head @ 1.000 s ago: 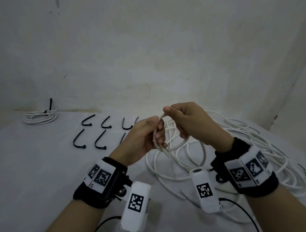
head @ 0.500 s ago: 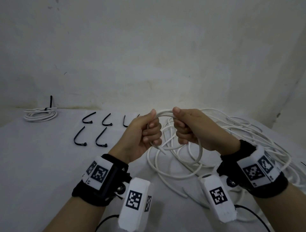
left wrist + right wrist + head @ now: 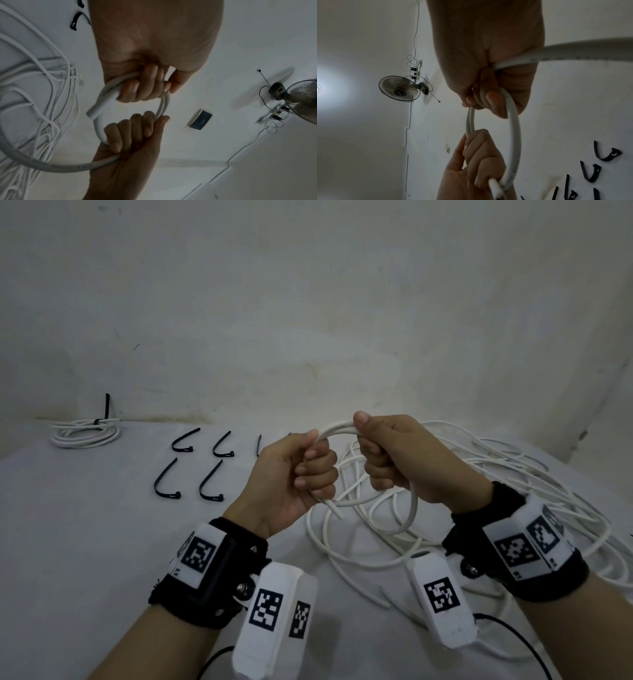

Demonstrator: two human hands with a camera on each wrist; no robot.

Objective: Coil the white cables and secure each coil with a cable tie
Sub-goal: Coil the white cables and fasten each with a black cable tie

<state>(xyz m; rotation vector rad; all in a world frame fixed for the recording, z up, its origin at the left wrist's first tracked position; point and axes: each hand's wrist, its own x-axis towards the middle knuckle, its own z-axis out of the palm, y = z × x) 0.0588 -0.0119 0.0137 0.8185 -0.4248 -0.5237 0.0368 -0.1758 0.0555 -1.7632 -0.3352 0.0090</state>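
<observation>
One tied coil (image 3: 85, 433) sits far left of the fingers on the tabletop (image 3: 85, 542). The left hand (image 3: 291, 474) and right hand (image 3: 394, 457) both grip the white cable (image 3: 337, 429), fingers curled tight, its first loop formed. Loose cables (image 3: 513, 474) lie beyond the right fingers; spare cable ties (image 3: 210, 481) wait unused.

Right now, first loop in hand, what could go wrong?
1. The cut end pokes out just below the left hand; it may slip free and the loop spring open.
2. The held cable runs into the loose tangle on the table; pulling could drag a knot along.
3. Both hands grip the loop, right hand included, and the cable ties lie apart to the left; reaching for one may loosen the coil.
</observation>
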